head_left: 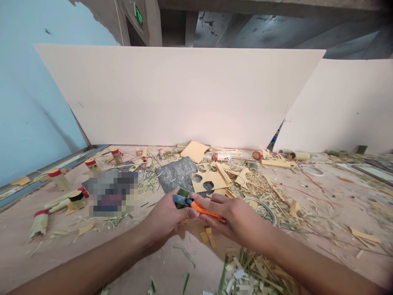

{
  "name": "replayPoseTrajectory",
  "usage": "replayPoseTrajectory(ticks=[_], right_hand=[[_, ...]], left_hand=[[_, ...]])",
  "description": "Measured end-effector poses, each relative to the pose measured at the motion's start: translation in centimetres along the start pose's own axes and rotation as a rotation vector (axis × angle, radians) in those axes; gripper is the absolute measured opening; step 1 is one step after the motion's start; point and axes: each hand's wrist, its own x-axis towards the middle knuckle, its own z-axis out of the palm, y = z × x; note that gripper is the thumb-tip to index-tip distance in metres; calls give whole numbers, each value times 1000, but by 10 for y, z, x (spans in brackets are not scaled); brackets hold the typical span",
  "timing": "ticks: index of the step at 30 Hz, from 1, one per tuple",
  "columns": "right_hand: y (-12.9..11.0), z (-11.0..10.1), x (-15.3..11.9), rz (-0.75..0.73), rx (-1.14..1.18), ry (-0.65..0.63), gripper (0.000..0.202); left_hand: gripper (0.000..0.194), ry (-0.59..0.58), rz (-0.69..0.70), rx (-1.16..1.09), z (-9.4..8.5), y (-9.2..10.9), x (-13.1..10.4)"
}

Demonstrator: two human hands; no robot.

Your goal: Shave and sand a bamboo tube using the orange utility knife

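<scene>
Reaching in from the lower corners with both forearms (101,260), running out of frame. Showing heaped shavings (260,274) below the orange cutter (211,210), also cut off at the bottom edge. Gripping that cutter in the right hand (235,212), closing it around the handle; pinching a green piece (184,191) at the cutter's tip with the partly closed left hand (164,211), hiding much of it. Seeing red-banded bamboo tubes (41,224) left of the cutter, making out no contents inside. Losing all detail under a pixelated patch (110,196), likewise left of the cutter. Finding beyond the cutter a holed yellow sheet (218,180), partly covering a dark grey sheet (172,174). Ending farther beyond at a white board (184,94), blocking the view behind.
</scene>
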Motion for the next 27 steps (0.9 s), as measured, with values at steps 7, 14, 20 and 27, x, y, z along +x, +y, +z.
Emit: replayPoseTrajectory(ticks=[7, 14, 20, 27], right_hand=[[1, 8, 2, 232, -78, 128, 51], [12, 1, 4, 170, 52, 262, 54], [16, 2, 1, 17, 19, 194, 55], [19, 5, 0, -26, 9, 163, 52]], left_hand=[[53, 93, -47, -58, 13, -3, -1], [49, 25, -31, -112, 8, 6, -5], [42, -21, 41, -138, 7, 2, -7], [57, -104, -69, -201, 1, 3, -7]])
